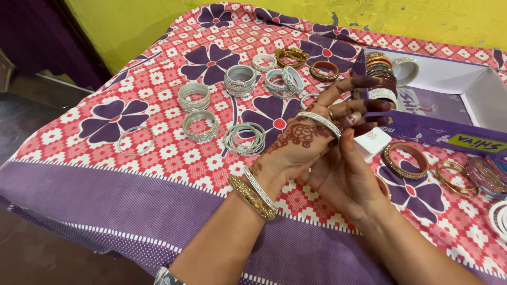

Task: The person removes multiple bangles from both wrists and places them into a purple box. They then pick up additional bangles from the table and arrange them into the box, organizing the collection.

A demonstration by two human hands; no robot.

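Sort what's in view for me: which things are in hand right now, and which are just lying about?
In hand:
- left hand, patterned with henna
- silver bangle around its knuckles
- right hand, gripping that bangle
- two bangles on the left wrist

Lying about:
- silver bangle stacks on the floral cloth
- purple box with a bangle roll
- brown bangle

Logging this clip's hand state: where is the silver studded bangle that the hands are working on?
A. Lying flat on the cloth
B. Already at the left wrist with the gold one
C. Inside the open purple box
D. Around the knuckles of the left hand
D: the silver studded bangle sits across the knuckles of the left hand, with the right hand gripping it; the other bangles are at the wrist.
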